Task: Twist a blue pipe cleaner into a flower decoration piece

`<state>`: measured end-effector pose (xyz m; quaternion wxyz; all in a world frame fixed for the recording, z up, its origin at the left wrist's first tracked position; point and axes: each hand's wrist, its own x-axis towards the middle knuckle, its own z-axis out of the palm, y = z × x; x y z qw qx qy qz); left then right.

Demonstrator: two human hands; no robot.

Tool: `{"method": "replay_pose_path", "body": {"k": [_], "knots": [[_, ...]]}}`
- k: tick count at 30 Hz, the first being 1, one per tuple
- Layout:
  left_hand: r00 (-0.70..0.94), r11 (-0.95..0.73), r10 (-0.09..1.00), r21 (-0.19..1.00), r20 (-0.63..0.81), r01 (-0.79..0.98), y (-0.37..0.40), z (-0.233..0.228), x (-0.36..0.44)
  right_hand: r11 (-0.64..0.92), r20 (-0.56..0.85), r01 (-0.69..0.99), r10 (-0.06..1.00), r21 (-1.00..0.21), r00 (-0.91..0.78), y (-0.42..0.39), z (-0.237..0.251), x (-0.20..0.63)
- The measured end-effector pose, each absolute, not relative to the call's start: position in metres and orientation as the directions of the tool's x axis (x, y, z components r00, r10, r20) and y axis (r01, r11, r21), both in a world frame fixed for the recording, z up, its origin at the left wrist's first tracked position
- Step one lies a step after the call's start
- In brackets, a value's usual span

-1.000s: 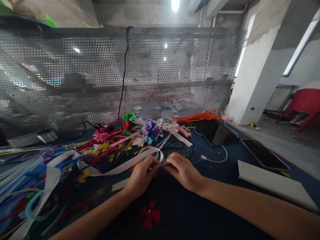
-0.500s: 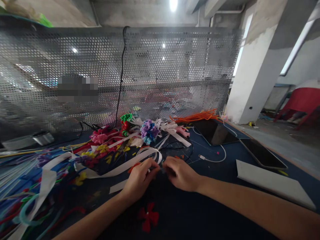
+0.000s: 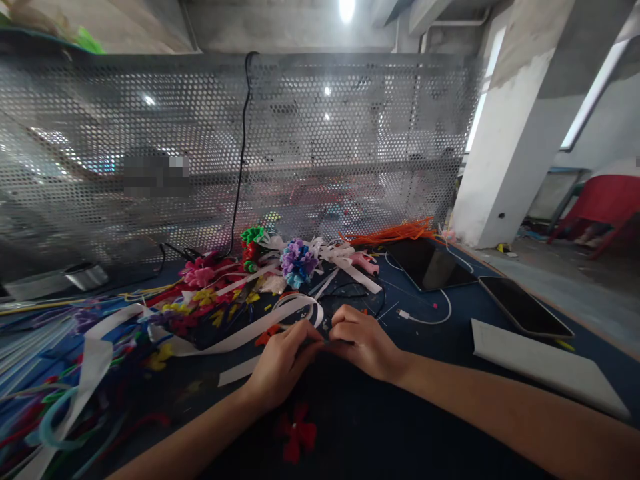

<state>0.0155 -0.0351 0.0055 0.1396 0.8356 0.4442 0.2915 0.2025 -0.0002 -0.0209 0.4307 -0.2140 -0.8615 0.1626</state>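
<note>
My left hand and my right hand meet over the dark blue tabletop, fingertips nearly touching. Both are closed in a pinch; whatever sits between the fingers is too small or hidden to name. A red fuzzy flower with a pale centre lies on the table below my left hand. Just behind that hand is an orange fuzzy piece. A white ribbon curls behind the left hand, and a short strip of white ribbon lies beside the left wrist.
Coloured pipe cleaners spread over the left side. A purple and blue flower bunch lies at the back, near orange pipe cleaners. Right are a black tablet, a phone and a white box. A perforated metal screen stands behind.
My right hand has shifted slightly right and up, its fingers curled tighter. My left fingers have come closer together, and the small white bit seen at them earlier is now hidden.
</note>
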Motion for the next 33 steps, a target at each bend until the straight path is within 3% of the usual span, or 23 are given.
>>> {"method": "replay_pose_path", "body": {"k": [10,19,33], "knots": [[0.442,-0.569,0.822,0.491,0.359,0.660,-0.0351,0.0060,0.0164,0.812,0.644,0.144,0.544,-0.566,-0.538,-0.0001,-0.0160,0.1999],[0.498,-0.639,0.768,0.430,0.402,0.638,-0.0371,0.0087,0.0181,0.839,0.644,0.130,0.497,-0.529,-0.581,0.0028,-0.0211,0.2001],[0.500,-0.647,0.761,0.442,0.413,0.621,-0.0361,0.0058,0.0160,0.841,0.670,0.111,0.494,-0.529,-0.554,0.0006,-0.0183,0.1995]]}}
